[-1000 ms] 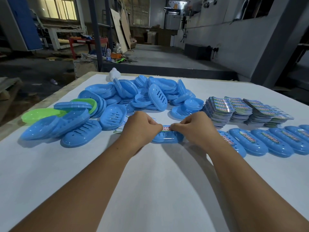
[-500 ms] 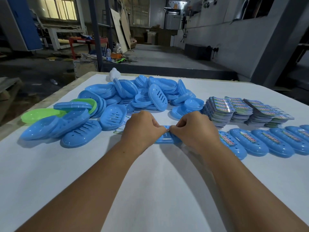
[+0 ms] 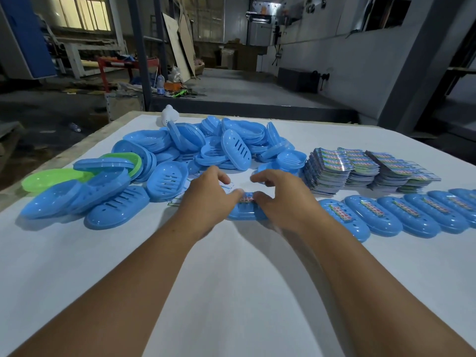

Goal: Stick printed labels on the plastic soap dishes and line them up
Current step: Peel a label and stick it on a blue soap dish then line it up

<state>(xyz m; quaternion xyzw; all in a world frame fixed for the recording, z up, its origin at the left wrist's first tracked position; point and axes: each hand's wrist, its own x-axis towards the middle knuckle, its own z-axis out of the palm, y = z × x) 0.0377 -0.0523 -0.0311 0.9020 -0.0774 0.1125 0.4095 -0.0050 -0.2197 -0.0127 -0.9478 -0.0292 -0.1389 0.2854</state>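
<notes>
I saw a dim hall lit by the far window (image 3: pixel 77 14), soft shadows under my forearms, and wide-angle bending at the edges.

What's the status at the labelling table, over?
Left hand and right hand open, thumbs pressing label onto dish. Labelled row waits right. Nothing in the way.
</notes>
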